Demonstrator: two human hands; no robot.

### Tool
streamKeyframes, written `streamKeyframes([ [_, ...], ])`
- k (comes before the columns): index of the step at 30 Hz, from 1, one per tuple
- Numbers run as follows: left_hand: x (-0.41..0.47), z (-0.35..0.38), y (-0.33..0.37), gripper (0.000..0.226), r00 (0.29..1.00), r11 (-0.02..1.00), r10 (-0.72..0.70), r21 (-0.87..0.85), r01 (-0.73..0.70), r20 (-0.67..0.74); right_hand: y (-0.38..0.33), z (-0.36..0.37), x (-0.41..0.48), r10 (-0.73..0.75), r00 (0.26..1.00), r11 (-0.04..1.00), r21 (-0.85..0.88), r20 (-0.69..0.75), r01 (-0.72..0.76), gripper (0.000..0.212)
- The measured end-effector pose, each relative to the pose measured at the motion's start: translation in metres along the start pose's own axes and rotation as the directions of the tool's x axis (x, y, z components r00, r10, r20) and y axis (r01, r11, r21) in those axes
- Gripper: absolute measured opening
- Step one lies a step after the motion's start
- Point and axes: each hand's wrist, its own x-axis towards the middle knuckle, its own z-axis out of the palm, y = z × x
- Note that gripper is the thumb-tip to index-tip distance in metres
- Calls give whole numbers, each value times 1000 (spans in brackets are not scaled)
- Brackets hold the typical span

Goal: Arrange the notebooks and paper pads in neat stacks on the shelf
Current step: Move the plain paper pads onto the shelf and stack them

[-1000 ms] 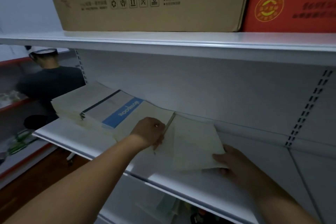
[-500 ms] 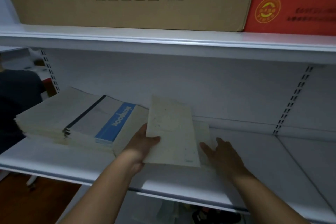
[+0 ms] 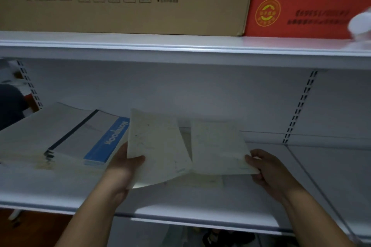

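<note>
Raising two now, against one half a second ago; merging looks next. Notebook stack [image 3: 86,140] is lying leftmost on the shelf [image 3: 180,202]. My left hand [image 3: 122,168] is gripping the left pad [image 3: 156,146]; the right pad [image 3: 216,146] is sitting pinched in my right hand [image 3: 269,168]. Both are hanging above the shelf, long axes running front-to-back, far edges tilted up.

Half a second ago the right hand [image 3: 269,168] lay flat and open on the shelf [image 3: 180,200]. Now it pinches the lower right corner of a second paper pad [image 3: 216,146] and holds it raised off the board. The left hand [image 3: 122,168] now carries the first paper pad [image 3: 156,146] higher, its thumb across the lower left edge. The two pads now meet edge to edge above another pad [image 3: 200,180] lying flat.
</note>
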Motion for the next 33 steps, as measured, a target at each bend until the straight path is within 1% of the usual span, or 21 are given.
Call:
streamKeyframes([
  [2,-1,11,-5,27,1000,1000,10,18,-10,-28,-7,8,-4,-17,999,1000,21,34,16,24],
  [5,-7,31,-9,29,1000,999,-7,32,8,-28,-18,24,-6,-62,996,997,60,68,58,27],
  [7,-8,39,-9,26,1000,1000,-14,25,15,-22,-25,31,-6,-113,991,993,30,74,111,26],
  [9,-10,45,-6,16,999,998,-52,-33,52,-10,-27,38,-5,-134,987,988,-60,83,139,23],
  [11,-14,48,-5,12,994,991,-111,-77,112,23,-21,49,-7,-146,982,966,-199,118,167,23],
  [13,-17,47,-7,24,992,990,-120,-69,121,24,-10,58,-3,-182,975,924,-316,131,215,25],
  [14,-18,44,-8,31,993,991,-119,-68,119,3,-4,60,2,-219,971,890,-388,96,239,29],
  [15,-19,40,-7,35,993,990,-118,-75,117,-23,2,60,9,-260,965,828,-503,47,247,33],
  [16,-20,36,-6,38,992,990,-119,-85,116,-36,8,60,16,-277,961,728,-651,8,216,39],
  [17,-20,31,-5,39,991,988,-123,-98,118,-45,15,62,21,-257,966,617,-772,-11,155,48],
  [19,-19,23,-4,39,991,985,-125,-122,118,-51,31,65,27,-116,993,444,-893,19,69,74],
  [20,-19,18,-4,39,991,985,-122,-130,114,-53,36,67,28,-57,998,390,-919,38,57,79],
  [21,-20,14,-3,39,991,985,-119,-131,111,-58,38,67,30,-28,999,366,-929,46,53,79],
  [22,-20,10,-4,39,991,986,-115,-129,107,-62,38,65,33,-7,999,396,-918,33,34,76],
  [24,-20,2,-3,40,992,988,-104,-122,95,-68,35,56,39,31,999,529,-848,-9,-24,66],
  [26,-18,-6,-3,42,993,991,-91,-100,84,-73,29,46,36,42,999,636,-771,-28,-48,46],
  [27,-17,-9,-3,43,994,993,-82,-88,76,-74,26,39,33,34,999,711,-702,-33,-47,35],
  [29,-15,-12,-4,44,996,996,-56,-69,51,-62,20,22,20,64,997,889,-451,-47,-78,21],
  [30,-15,-11,-5,44,998,997,-44,-63,41,-50,17,13,11,85,995,947,-305,-53,-97,19],
  [32,-16,-3,-7,42,999,997,-40,-60,39,-16,10,1,-7,100,992,992,-75,-76,-106,19],
  [33,-17,5,-7,41,999,998,-43,-55,44,18,8,-3,-16,95,992,995,-5,-77,-96,19],
])
